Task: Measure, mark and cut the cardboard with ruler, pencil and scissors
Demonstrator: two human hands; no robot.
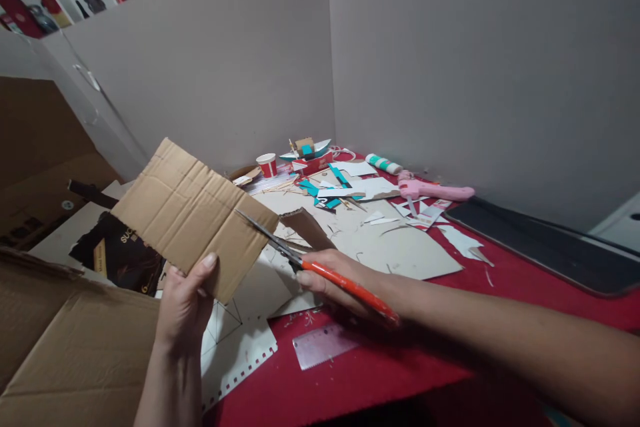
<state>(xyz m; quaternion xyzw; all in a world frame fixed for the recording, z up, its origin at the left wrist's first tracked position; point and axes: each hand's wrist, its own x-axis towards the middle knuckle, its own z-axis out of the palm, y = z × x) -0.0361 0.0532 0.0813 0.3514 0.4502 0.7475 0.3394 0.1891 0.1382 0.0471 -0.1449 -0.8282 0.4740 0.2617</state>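
With my left hand [184, 303] clamped on the flat brown corrugated cardboard piece [193, 213], I'd keep it taut while my right hand [340, 280], fingers closed round the orange-handled scissors [320, 267], feeds the open blades squarely in.

Home craft corner, glue gun [433, 189] (pink), cardboard scraps [400, 250]

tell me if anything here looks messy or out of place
Yes. Paper and cardboard offcuts litter the red table, mixed with teal strips. The cardboard sheet in the left hand has a cut strip curling off beside the scissors held by the right hand.
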